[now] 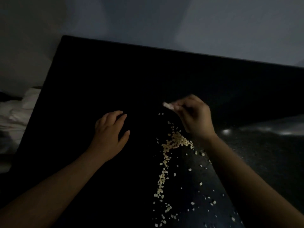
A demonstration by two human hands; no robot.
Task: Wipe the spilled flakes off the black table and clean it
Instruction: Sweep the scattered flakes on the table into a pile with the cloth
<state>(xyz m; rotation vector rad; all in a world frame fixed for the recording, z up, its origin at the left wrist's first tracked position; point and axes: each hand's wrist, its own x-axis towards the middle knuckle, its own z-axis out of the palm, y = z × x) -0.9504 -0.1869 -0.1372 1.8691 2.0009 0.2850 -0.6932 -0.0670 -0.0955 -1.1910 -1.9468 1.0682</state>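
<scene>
Far out to the left of the left hand, beyond the table's edge, lies a heap of crumpled white fabric [18, 112], dim and soft-edged. The flat, matt black table [115, 76] stretches under both forearms, with a plain grey wall [164, 22] behind its far edge. The left hand [109, 134] rests palm down on the tabletop, fingers relaxed and slightly spread, thumb held out to the side, gripping nothing. To the right of that hand, between it and the right forearm, the small pale cream spilled flakes [176, 142] lie on the table: a dense cluster just below the right hand's wrist, then a thinner trail running back towards the person, with loose single flakes scattered alongside it. The right hand [195, 117] hangs above the far end of the spill, clear of the surface, its fingers curled in and pinching a small pale bit [168, 105] at the fingertips; motion blur hides what that bit is. To the right of the right wrist, the tabletop shows a glossy patch with bright light reflections [226, 131].
</scene>
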